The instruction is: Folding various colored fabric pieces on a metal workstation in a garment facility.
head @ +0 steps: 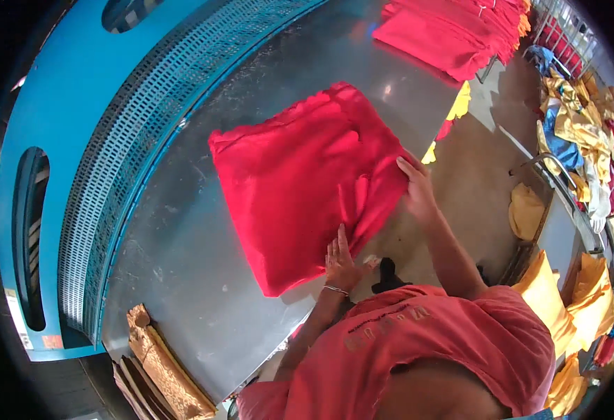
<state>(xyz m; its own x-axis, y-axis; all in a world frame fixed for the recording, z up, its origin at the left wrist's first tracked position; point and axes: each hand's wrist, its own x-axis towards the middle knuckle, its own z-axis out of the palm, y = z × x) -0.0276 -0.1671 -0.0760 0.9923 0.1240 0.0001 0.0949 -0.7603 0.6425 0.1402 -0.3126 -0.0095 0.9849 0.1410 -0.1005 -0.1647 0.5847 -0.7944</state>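
Observation:
A folded stack of red fabric (296,184) lies on a grey metal table (191,273) in front of me, its near right side reaching over the table's edge. My left hand (342,262) rests flat on the near edge of the fabric, fingers extended, with a thin bangle at the wrist. At the fabric's right edge is my right hand (416,184), its thumb on top and its other fingers partly hidden behind the cloth. A loose fold bulges between the two hands.
Another red fabric pile (443,37) sits at the table's far end. A blue perforated metal guard (128,136) borders the left side. Patterned gold fabric (165,362) lies at the near left corner. Yellow cushions (546,299) and heaped gold and blue cloth (575,126) stand to the right.

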